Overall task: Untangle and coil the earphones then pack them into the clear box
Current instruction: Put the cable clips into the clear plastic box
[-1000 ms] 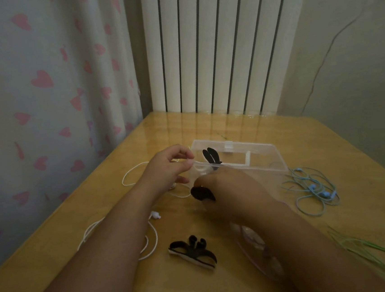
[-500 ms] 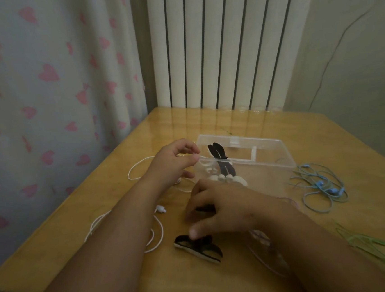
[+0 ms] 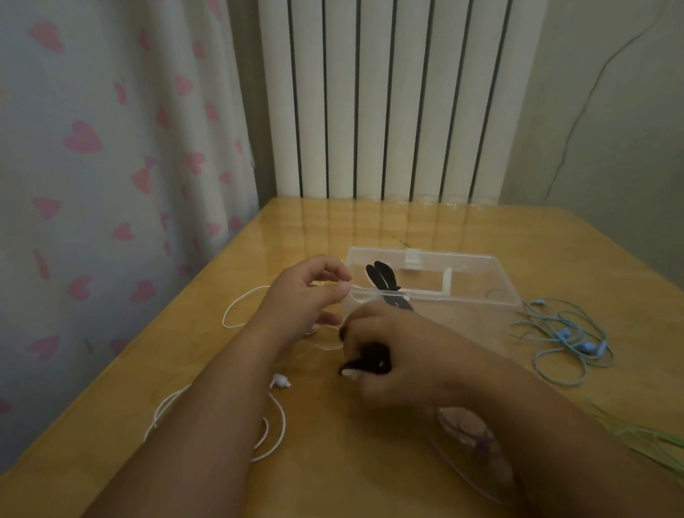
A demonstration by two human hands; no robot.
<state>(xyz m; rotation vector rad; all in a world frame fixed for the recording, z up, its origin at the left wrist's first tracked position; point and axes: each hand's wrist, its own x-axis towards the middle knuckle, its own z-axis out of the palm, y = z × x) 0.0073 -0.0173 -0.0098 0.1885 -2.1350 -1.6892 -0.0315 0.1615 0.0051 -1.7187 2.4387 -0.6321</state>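
Pinching the thin cable of the white earphones [image 3: 279, 427] between thumb and forefinger: left hand [image 3: 307, 304], other fingers curled, held just above the table [image 3: 354, 487]. The cable loops out on this hand's outer side and trails back beneath its forearm. One bud [image 3: 281, 382] lies beside that forearm, between the two arms.

Right hand [image 3: 404, 361]: close beside the left and nearer the person, fingers clamped round a black strap [image 3: 369, 364]. A white end pokes out at the fingertips.

Box [image 3: 481, 266]: clear, open, just beyond both hands. Its near corner is at the left thumb; whether they touch, I cannot tell.

Second strap [image 3: 382, 278]: black, inside the box, standing up just past the right knuckles.

Lid [image 3: 472, 455]: clear, flat on the table, partly under the right forearm.

Blue earphones [image 3: 565, 339]: loose tangle on the table, out past the right hand's outer side, near the box.

Green earphones [image 3: 664, 453]: loose strands beside the right elbow.
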